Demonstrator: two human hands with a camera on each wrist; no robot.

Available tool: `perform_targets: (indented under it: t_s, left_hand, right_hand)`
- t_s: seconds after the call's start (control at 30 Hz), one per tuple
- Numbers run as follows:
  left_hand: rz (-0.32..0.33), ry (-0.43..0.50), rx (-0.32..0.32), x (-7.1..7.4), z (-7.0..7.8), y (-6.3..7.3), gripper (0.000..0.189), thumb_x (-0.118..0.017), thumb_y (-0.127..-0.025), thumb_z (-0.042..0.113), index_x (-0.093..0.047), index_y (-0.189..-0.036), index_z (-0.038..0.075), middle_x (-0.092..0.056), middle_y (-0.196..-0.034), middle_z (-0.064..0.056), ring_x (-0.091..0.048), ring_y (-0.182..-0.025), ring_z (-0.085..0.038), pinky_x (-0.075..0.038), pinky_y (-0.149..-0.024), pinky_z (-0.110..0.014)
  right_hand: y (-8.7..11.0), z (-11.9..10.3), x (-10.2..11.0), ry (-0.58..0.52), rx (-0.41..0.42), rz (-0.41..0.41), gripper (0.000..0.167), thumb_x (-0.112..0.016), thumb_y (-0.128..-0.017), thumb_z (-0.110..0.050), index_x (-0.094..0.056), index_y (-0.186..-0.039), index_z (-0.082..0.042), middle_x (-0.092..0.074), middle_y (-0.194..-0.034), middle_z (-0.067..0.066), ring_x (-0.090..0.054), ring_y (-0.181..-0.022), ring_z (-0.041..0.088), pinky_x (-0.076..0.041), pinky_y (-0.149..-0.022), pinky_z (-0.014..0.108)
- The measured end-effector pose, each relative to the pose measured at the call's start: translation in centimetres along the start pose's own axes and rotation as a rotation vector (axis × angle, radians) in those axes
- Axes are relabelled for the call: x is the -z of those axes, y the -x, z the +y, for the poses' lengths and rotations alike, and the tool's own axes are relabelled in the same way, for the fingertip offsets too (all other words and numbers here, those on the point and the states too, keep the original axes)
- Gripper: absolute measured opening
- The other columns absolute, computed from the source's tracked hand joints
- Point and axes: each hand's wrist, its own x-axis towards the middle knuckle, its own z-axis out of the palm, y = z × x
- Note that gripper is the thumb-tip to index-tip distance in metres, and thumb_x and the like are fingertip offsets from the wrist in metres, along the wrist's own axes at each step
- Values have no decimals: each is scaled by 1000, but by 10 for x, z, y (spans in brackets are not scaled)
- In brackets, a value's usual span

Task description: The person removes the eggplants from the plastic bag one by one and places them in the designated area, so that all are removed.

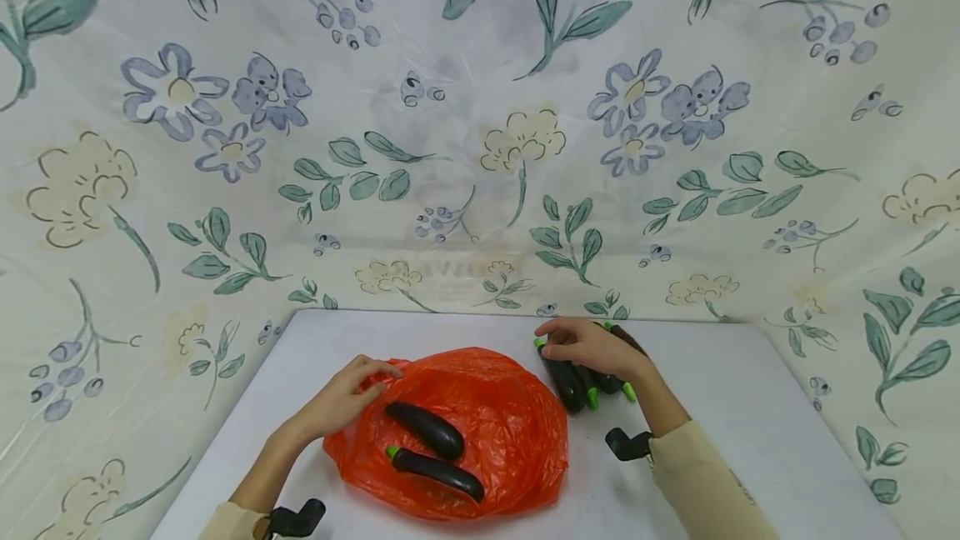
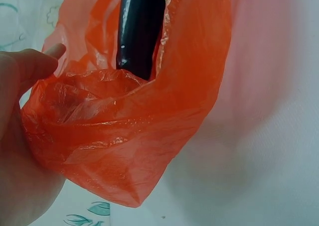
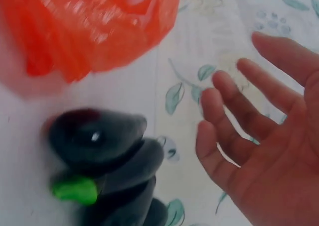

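Note:
A red plastic bag (image 1: 517,440) lies spread with its mouth open, and two dark eggplants rest in it: a thicker eggplant (image 1: 427,430) and a slimmer eggplant (image 1: 437,473) with a green stem end. At the bag's left rim, my left hand (image 1: 347,394) holds the film between thumb and fingers; some fingers are hidden by the bag in the left wrist view. My right hand (image 1: 588,348) hovers by several eggplants (image 1: 564,380) on the right. In the right wrist view its fingers (image 3: 244,106) are spread and loosely bent, holding nothing, beside the dark pile (image 3: 99,141).
The white table (image 1: 750,440) extends around the bag. Its back edge meets a floral-patterned curtain (image 1: 465,190), which also hangs at both sides. Black camera mounts (image 1: 626,444) sit at the wrists.

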Motion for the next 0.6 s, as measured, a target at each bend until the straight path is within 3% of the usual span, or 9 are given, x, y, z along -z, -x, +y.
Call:
perform_targets:
  t_s: [0.23, 0.6]
  left_hand:
    - [0, 1, 8, -1, 0, -1, 25, -56, -102, 13, -67, -123, 19, -54, -113, -7, -52, -103, -25, -53, -89, -42]
    - [10, -13, 1, 1, 2, 0, 24, -57, -102, 13, -67, -122, 20, -53, -113, -7, -52, -102, -25, -54, -86, -41]
  right_hand:
    - [-12, -19, -18, 16, 3, -186, 45, -69, -92, -34, -61, -134, -19, -67, -116, 3, -63, -105, 26, -52, -93, 54]
    - [-30, -35, -45, 94, -9, -316, 50, -73, -89, -37, -62, -135, -20, -66, -113, -2, -61, -105, 18, -52, -94, 45]
